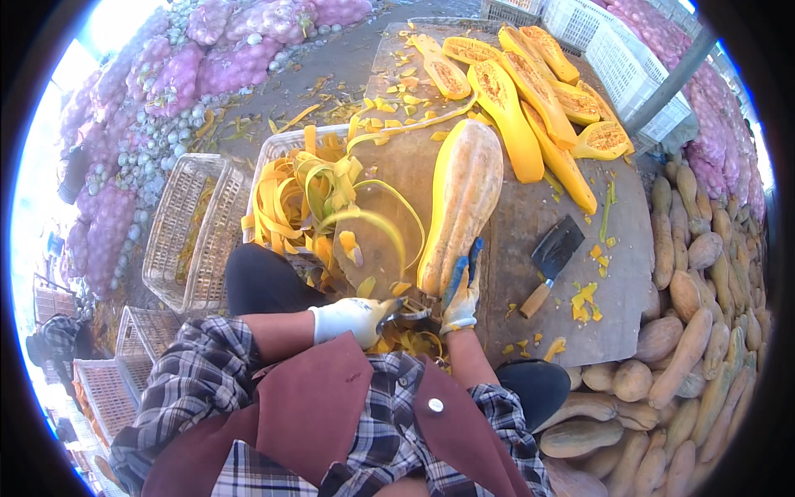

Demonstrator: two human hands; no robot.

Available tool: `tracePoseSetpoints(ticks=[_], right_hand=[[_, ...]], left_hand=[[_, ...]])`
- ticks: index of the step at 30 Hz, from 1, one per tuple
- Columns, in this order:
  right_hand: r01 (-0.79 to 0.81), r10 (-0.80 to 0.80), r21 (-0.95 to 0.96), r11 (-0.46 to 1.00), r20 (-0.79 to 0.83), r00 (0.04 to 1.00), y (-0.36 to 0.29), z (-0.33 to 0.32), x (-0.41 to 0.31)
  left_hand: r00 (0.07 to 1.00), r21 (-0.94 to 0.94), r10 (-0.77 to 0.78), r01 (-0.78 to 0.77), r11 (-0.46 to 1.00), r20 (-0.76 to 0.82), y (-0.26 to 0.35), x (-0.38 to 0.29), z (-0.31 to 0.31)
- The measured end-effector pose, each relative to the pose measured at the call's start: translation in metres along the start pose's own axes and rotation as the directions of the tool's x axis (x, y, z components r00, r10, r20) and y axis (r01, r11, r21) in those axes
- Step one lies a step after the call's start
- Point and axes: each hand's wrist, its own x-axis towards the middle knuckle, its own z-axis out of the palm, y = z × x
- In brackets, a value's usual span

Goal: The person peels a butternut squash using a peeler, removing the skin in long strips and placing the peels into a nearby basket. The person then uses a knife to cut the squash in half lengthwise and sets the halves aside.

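Observation:
My left hand [357, 320], in a white work glove, holds a metal peeler [411, 309] just below the near end of a large, long squash [466, 186]. The squash lies lengthwise on the board [385, 217], its left side peeled to bright yellow and the rest still in tan rind. My right hand [463, 298], in a white glove with blue fingers, holds the squash's near end. To its right lies a cleaver [557, 248] with a wooden handle. Halved, peeled squashes [506, 118] with seeds showing are heaped at the far right of the board.
A crate [273, 149] of long peel strips [286, 205] stands left of the board. More plastic crates [186, 230] stand further left. Unpeeled squashes [677, 323] are piled at the right, with a slanting pole [671, 81] behind. Net sacks [236, 62] lie beyond.

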Motion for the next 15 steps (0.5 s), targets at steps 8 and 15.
tracePoseSetpoints(ticks=[8,15], right_hand=[[0.051,-0.045,-0.183,0.982,0.033,0.998,-0.008,0.004,-0.007],[0.085,-0.075,-0.271,0.959,0.047,0.996,-0.003,-0.003,-0.004]], left_hand=[[0.812,0.097,-0.098,0.187,0.978,-0.576,-0.014,0.178,-0.19],[0.867,0.297,0.075,0.087,0.951,-0.493,-0.006,0.135,-0.092]])
